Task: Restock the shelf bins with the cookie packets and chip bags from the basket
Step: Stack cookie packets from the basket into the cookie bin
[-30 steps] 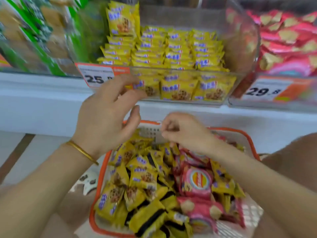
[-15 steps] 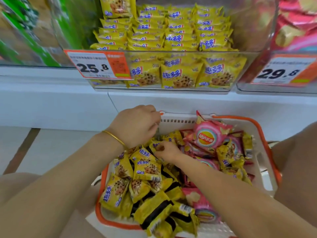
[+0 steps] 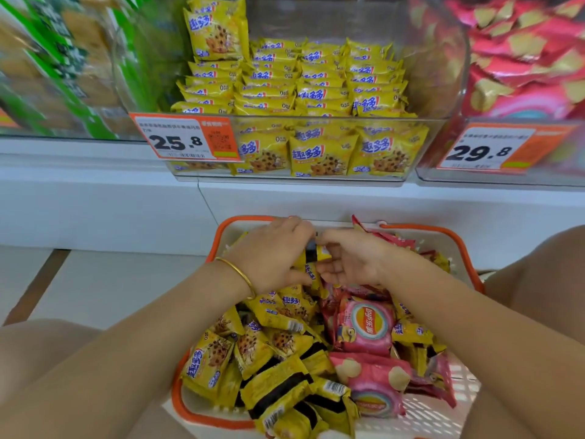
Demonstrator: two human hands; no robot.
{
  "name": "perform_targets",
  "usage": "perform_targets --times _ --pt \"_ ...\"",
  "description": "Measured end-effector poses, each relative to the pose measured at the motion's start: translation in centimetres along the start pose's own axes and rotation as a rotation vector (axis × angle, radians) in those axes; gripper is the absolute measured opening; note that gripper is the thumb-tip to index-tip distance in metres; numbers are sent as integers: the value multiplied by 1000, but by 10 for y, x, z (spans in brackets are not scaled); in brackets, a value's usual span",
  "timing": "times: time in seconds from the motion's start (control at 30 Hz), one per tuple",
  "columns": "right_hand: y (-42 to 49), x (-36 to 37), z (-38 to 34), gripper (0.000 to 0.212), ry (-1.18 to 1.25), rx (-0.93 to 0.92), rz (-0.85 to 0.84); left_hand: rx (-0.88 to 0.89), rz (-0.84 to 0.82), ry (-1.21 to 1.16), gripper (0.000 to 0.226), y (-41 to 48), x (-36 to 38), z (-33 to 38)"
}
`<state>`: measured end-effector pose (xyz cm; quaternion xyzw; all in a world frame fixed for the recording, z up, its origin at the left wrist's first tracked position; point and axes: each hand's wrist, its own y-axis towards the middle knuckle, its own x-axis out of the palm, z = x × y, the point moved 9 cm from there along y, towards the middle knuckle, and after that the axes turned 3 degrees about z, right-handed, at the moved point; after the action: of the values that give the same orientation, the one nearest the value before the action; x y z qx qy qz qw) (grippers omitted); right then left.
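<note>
As left hand (image 3: 272, 255) and right hand (image 3: 351, 263) meet, both pinching cookie packets (image 3: 311, 264) between them

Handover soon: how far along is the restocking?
Done: the clear plastic shelf bin holds rows of yellow cookie packets. In hand: left hand and right hand grip a yellow packet in the orange-rimmed white basket. Left: many loose yellow packets and pink chip bags there.

Open room lies above the stacked yellow cookie packets (image 3: 319, 80) in the clear plastic bin (image 3: 441, 90); its front wall (image 3: 332, 122) blocks low entry.
</note>
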<state>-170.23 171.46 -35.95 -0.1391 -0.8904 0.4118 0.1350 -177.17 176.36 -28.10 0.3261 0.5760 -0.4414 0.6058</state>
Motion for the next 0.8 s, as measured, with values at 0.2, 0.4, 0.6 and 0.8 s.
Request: perform_targets --times 0.2,0.4,0.6,0.8 --pt "-42 -15 -44 52 -95 -301 54 -227 176 -679 15 -6 -52 -43" --pt "-126 29 -115 45 -294 -747 -31 -132 294 -1105 16 -30 -121 -44" --pt "-139 46 -213 38 -288 -924 124 -245 787 -1222 16 -36 -190 -100" --pt "-90 81 -238 12 -210 -734 -35 -319 787 -1082 48 -18 -183 -129"
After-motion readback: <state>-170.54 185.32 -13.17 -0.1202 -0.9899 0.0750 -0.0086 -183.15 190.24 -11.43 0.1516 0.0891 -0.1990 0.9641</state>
